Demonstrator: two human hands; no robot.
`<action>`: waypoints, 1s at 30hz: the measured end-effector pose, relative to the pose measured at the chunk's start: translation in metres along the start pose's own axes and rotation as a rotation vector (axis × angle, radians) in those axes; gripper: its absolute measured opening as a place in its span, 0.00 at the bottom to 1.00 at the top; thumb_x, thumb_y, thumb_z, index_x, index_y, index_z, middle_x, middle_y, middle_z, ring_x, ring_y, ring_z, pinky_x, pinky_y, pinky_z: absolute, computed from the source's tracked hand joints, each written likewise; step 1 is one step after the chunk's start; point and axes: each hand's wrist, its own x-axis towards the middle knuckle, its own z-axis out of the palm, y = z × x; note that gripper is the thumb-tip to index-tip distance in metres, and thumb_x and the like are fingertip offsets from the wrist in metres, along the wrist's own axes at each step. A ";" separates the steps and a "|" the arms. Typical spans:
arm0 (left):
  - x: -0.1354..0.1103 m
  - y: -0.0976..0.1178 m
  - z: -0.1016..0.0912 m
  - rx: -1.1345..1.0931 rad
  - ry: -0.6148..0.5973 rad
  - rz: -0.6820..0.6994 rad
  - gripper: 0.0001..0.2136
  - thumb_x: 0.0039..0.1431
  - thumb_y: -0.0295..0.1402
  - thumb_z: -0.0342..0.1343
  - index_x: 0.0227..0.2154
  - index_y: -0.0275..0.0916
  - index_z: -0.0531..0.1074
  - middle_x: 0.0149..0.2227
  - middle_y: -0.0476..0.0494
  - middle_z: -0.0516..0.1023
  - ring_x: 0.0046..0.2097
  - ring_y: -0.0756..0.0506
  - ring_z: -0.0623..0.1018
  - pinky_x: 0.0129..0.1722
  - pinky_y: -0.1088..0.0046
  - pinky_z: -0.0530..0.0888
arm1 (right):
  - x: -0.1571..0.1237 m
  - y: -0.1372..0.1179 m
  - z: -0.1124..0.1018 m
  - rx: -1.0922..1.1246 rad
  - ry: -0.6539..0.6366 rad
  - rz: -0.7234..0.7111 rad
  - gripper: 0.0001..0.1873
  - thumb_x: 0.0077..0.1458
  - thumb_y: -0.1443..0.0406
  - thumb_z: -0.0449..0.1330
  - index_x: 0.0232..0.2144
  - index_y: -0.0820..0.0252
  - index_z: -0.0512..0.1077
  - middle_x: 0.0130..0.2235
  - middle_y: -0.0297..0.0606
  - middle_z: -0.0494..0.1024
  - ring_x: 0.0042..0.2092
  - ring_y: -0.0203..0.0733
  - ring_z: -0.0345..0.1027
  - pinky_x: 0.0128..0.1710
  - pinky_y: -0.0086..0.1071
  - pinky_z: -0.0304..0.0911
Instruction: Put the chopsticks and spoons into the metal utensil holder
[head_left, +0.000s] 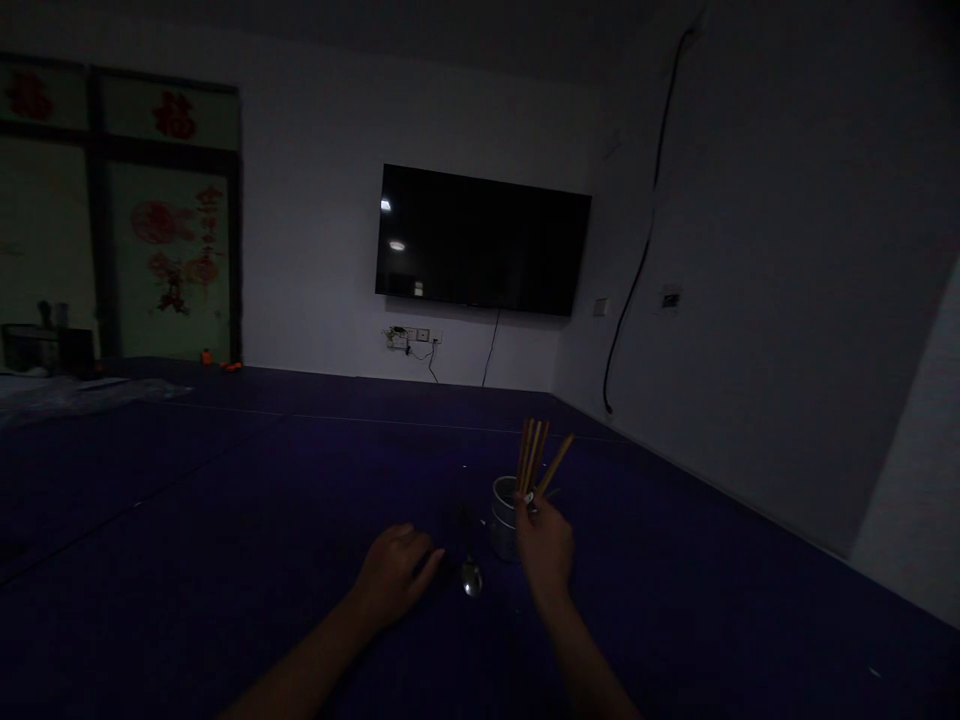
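Observation:
A grey cylindrical holder (503, 530) stands on the dark blue surface, with several wooden chopsticks (531, 455) upright in it and one leaning right. My right hand (546, 545) is at the holder's right rim, its fingers closed around a small pale piece whose kind I cannot make out. Left of the holder lies a shiny metal spoon (471, 578), bowl toward me; its handle fades into the dark. My left hand (397, 570) rests on the surface left of the spoon, thumb stretched out toward it, holding nothing.
The room is dim. The blue surface (225, 520) reaches to the walls, with clear plastic sheeting (97, 395) and small orange items (231, 366) at far left. A television (484, 240) hangs on the back wall above sockets and cords. A black cable (634, 290) hangs down the right wall.

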 end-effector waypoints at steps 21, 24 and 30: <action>0.000 0.001 0.000 -0.012 -0.028 -0.012 0.17 0.65 0.34 0.40 0.23 0.39 0.68 0.21 0.48 0.71 0.25 0.50 0.70 0.28 0.74 0.65 | -0.002 -0.001 0.004 -0.042 -0.177 -0.030 0.24 0.59 0.50 0.47 0.42 0.56 0.75 0.35 0.43 0.80 0.38 0.45 0.74 0.32 0.29 0.59; 0.000 0.000 0.000 -0.015 -0.032 -0.021 0.17 0.65 0.35 0.41 0.23 0.39 0.68 0.21 0.48 0.71 0.26 0.50 0.70 0.28 0.73 0.65 | -0.003 -0.004 0.001 -0.027 -0.109 -0.054 0.24 0.59 0.51 0.47 0.44 0.58 0.74 0.37 0.44 0.80 0.39 0.46 0.74 0.33 0.30 0.60; -0.002 -0.001 0.001 -0.019 -0.055 -0.017 0.17 0.64 0.34 0.41 0.22 0.39 0.67 0.20 0.49 0.70 0.25 0.50 0.70 0.27 0.73 0.64 | -0.010 -0.018 0.001 -0.005 -0.059 -0.202 0.22 0.60 0.53 0.46 0.43 0.57 0.75 0.34 0.40 0.80 0.35 0.42 0.74 0.34 0.28 0.60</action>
